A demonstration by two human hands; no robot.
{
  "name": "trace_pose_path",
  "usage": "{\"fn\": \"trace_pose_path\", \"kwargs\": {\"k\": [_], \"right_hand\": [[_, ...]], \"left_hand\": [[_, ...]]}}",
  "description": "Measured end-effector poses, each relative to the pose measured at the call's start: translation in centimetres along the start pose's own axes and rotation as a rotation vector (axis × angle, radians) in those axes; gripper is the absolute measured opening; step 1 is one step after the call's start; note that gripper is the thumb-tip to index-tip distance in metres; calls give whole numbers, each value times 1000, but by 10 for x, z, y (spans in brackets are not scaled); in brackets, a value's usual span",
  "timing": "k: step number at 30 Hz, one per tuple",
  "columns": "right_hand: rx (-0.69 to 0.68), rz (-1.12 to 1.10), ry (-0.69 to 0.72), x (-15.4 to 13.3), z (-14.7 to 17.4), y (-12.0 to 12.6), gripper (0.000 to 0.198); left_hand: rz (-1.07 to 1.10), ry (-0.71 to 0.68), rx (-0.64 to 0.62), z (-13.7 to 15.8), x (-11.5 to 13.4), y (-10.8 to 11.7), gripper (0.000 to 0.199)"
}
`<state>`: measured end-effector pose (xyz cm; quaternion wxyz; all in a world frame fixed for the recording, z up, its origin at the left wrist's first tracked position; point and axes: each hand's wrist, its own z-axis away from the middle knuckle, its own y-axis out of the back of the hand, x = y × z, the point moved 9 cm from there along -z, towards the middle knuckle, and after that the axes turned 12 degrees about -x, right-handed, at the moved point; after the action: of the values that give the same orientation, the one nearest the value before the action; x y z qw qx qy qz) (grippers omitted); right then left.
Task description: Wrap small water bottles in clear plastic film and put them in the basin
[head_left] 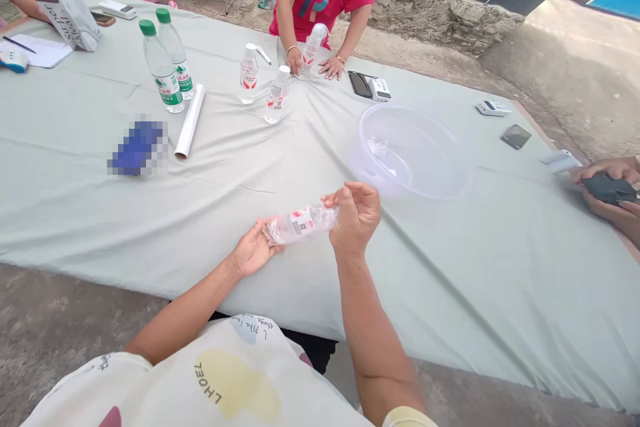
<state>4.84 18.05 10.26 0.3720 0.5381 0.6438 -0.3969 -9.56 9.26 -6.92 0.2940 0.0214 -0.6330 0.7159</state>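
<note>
Held above the table (250, 177), the bottle (303, 221) looked light, slick and easily dented, best gripped near its ends, where the left hand (256, 248) clasped and the right hand (356, 221) pinched it.

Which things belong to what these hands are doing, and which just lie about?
In the job: clear plastic bottle with red-and-white label, between left hand and right hand.
Seemingly lying about: two green-capped clear plastic bottles; white rectangular box.
</note>
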Motion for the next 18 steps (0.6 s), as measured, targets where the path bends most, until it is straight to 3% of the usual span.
{"fn": "trace_pose_path", "kwargs": {"k": [5,10,15,18], "right_hand": [[35,394,233,-7,-103,2,24],[-2,763,210,30,-200,-22,45],[-32,794,125,88,-239,-38,32],[-120,787,28,113,-250,-44,27]], "left_hand": [[-54,90,-133,-1,-11,1,33],[-74,93,-151,2,-11,0,31],[-68,90,-194,0,-12,-2,27],[-72,92,-192,0,-11,-2,28]]}}
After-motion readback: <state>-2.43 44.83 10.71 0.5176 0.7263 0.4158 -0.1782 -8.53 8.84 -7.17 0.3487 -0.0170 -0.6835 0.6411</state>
